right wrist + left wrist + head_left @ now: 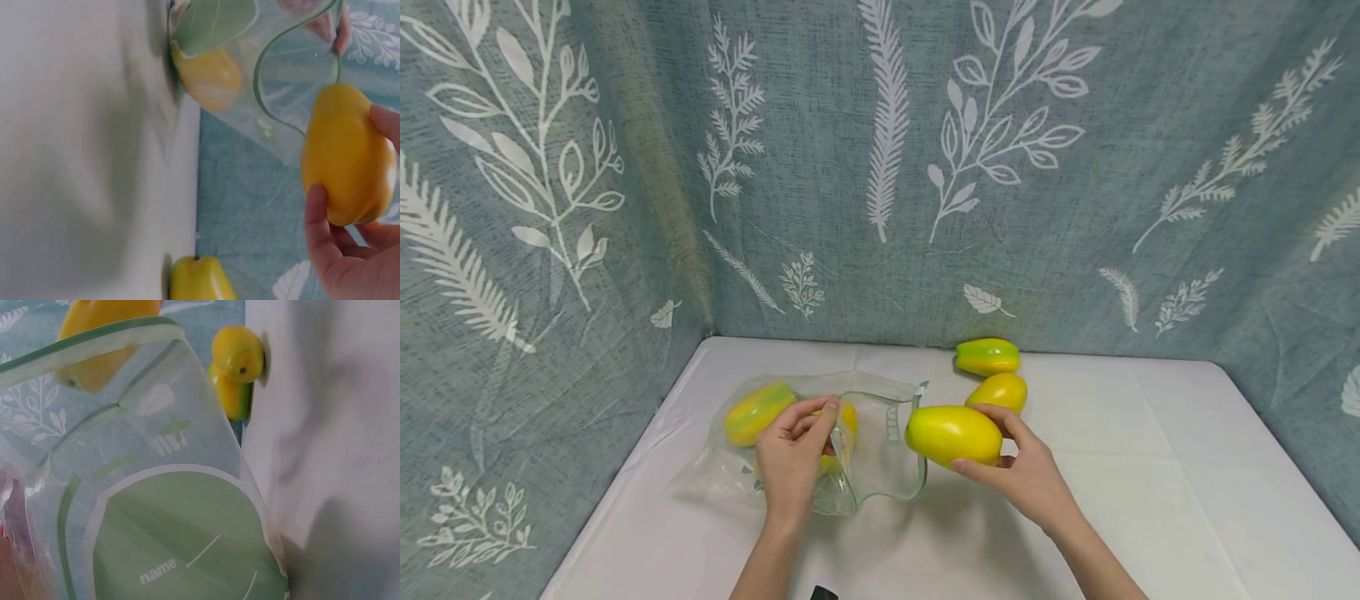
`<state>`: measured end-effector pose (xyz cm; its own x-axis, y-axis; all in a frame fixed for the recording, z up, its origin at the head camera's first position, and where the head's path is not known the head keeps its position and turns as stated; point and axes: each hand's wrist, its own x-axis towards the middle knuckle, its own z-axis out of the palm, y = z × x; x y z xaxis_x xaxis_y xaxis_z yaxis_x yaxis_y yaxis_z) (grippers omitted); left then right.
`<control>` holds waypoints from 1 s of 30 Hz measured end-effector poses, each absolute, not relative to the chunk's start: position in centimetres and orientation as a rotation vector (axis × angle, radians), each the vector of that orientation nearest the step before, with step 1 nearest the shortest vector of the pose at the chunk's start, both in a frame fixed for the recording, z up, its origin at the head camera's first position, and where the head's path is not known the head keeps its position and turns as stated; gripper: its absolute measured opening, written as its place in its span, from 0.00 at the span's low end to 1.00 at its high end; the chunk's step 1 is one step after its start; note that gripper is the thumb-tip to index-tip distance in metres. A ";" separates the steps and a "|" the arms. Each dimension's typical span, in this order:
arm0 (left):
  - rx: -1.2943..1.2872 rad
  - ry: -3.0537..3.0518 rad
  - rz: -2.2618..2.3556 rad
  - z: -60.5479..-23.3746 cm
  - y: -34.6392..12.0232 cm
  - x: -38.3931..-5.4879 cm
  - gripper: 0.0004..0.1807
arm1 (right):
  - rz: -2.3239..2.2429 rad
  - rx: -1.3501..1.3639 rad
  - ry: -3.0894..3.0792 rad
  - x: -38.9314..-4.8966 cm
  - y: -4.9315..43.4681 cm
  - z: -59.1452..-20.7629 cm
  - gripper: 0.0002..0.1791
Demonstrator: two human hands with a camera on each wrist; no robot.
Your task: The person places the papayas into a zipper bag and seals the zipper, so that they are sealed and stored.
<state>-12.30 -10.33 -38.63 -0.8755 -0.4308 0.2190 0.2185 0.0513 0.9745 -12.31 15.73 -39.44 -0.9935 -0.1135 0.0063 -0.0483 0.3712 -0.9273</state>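
Note:
My right hand (1028, 471) grips a yellow papaya (953, 433) from its right end, thumb and fingers around it. Its narrower left end is right at the mouth of a clear zip bag (880, 462) with green edging. With thumb and fingertips my left hand (790, 458) pinches the bag's edge, the mouth gaping toward the right. Inside the bag lie a yellow-green papaya (758, 414) and more yellow fruit (848, 421) partly hidden behind the left hand. A green printed label (175, 537) shows on the bag in the left wrist view.
Two more papayas stand behind the right hand: a green-yellow one (987, 357) near the back edge and a yellow one (1000, 392) just in front of it. A white-covered table (1150, 483) holds everything. Patterned blue-green curtain (820, 167) closes off the back and sides.

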 end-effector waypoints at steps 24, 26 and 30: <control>0.226 -1.847 -1.933 -38.1 -10.1 -12.3 0.11 | -1.838 -0.540 2.413 -12.6 10.9 -38.3 0.40; 0.227 -1.843 -1.941 -38.0 -10.1 -12.2 0.11 | -1.856 -0.566 2.379 -12.5 10.8 -38.1 0.39; 0.257 -1.848 -1.939 -37.9 -10.2 -12.2 0.11 | -1.851 -0.527 2.405 -12.3 11.0 -38.1 0.36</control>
<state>-12.16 -10.22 -37.87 -0.8829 -0.4384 0.1680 0.1888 -0.0041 0.9820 -12.28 11.00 -38.07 -0.9397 -0.3038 0.1574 -0.2298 0.2197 -0.9481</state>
